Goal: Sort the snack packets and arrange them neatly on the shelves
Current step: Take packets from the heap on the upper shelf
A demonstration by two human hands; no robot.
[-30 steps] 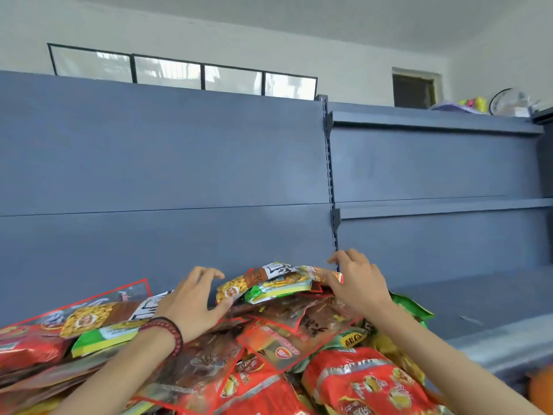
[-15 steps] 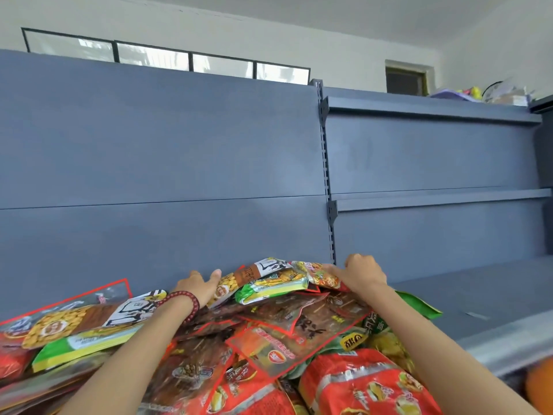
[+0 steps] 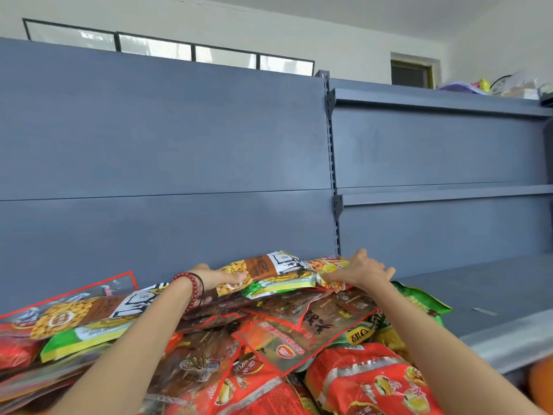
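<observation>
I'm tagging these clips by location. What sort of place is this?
Likely a small shop, or its storeroom, being stocked: grey retail shelving hung on a slotted upright, its shelves mostly bare, and a heap of branded snack packets in front.

Room: white wall [image 3: 344, 34] and white ceiling [image 3: 359, 7], lit by daylight. High on the far wall runs a row of four windows [image 3: 185, 50] in thin black frames, the panes bright. To the right of them is a small dark opening [image 3: 411, 74] with a yellowish frame. Foreground furniture is a blue-grey shelving unit. Its left bay shows only a flat back panel [image 3: 164, 139] with one horizontal seam. A slotted upright [image 3: 330, 163] divides the bays. The right bay carries a top shelf [image 3: 434, 101], a middle shelf [image 3: 443, 194] and a deeper bottom shelf [image 3: 478, 283] with a pale front edge. Blurred clutter [image 3: 508, 86] sits on the top shelf, far right.
</observation>
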